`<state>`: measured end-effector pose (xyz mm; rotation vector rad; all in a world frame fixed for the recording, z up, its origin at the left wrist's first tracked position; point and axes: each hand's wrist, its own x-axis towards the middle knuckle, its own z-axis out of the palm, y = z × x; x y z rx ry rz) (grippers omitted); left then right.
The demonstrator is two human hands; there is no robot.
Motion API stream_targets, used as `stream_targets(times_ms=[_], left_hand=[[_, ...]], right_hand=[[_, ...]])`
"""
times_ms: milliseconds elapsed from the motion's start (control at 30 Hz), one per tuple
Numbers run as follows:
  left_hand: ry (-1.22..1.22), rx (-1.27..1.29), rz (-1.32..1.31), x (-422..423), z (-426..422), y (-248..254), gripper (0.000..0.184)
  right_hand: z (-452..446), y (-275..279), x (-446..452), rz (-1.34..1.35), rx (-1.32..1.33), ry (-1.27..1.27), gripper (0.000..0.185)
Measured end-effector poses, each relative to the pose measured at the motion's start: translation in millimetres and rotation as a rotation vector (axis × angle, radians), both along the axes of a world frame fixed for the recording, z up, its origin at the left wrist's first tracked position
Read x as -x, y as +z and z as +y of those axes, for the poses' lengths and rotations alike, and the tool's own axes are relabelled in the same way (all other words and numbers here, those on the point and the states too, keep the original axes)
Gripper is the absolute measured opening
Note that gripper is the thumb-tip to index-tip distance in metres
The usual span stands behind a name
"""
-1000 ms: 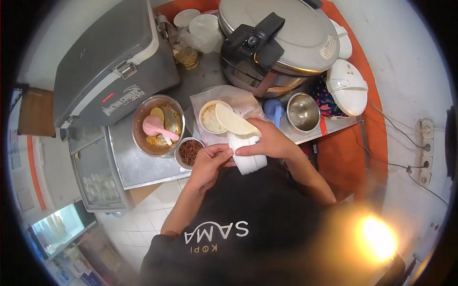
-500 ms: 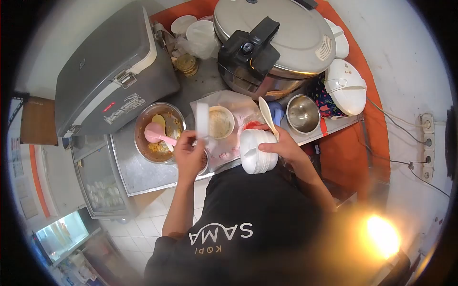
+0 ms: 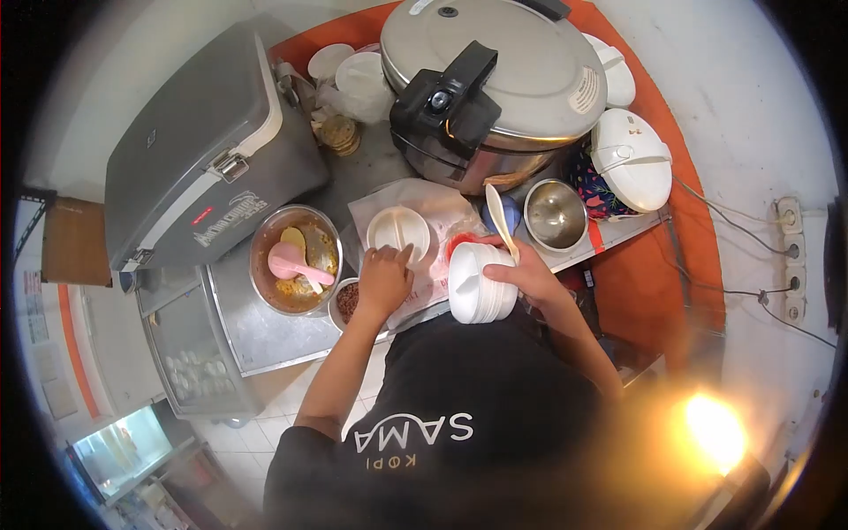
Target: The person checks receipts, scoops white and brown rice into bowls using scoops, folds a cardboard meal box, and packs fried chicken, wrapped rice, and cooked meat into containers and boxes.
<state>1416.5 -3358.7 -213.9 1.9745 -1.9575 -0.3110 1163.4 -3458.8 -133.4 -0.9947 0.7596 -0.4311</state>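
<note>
My left hand has its fingers on the near rim of a round white divided tray, which sits over the spot of a food bowl on a plastic bag. A stack of white divided trays, turned on its side, is gripped in my right hand. A pale rice paddle sticks up from the same hand. Left of my left hand is a metal bowl with a pink scoop and food bits. A small bowl of brownish food is partly covered by my left wrist.
A large rice cooker stands at the back, and a grey cooler box at the left. An empty-looking metal bowl and a white-lidded container are at the right. A power strip with cables hangs on the wall.
My left hand has moved right and lowered the divided tray from the air onto the food bowl, whose contents are now covered. My right hand keeps its stack and paddle.
</note>
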Motion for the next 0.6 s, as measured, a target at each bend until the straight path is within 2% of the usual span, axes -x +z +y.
stream_targets(times_ms=[67,167,233,267,300,400,500,600], left_hand=[[0.088,0.163,-0.015,12.6,0.6,38.0,0.019],[-0.124,0.087,0.587,30.1,6.2,87.4,0.016],[-0.096,-0.197,0.873,43.9,11.9,101.2,0.015],[-0.081,-0.338,1.011,46.8,13.7,103.8,0.015],[-0.059,-0.33,1.037,47.3,13.9,98.1,0.017],[0.071,-0.565,1.198,44.4,15.9,92.0,0.016],[0.059,-0.538,1.438,44.2,19.9,68.8,0.015],[0.054,-0.53,1.511,42.8,20.9,57.1,0.013]], right_hand=[[-1.0,-2.4,-1.0,0.008,-0.008,0.006,0.053],[-3.5,-8.1,-6.4,0.061,-0.026,0.012,0.053],[-5.7,-9.0,-9.6,0.086,-0.01,0.051,0.054],[-8.0,-9.2,-11.9,0.096,0.001,0.072,0.055],[-9.2,-10.5,-13.5,0.091,0.019,0.081,0.055],[-10.1,-14.7,-15.3,0.093,0.054,0.104,0.055],[-9.6,-14.1,-16.5,0.114,0.045,0.127,0.054],[-8.6,-14.4,-19.0,0.102,0.025,0.109,0.05]])
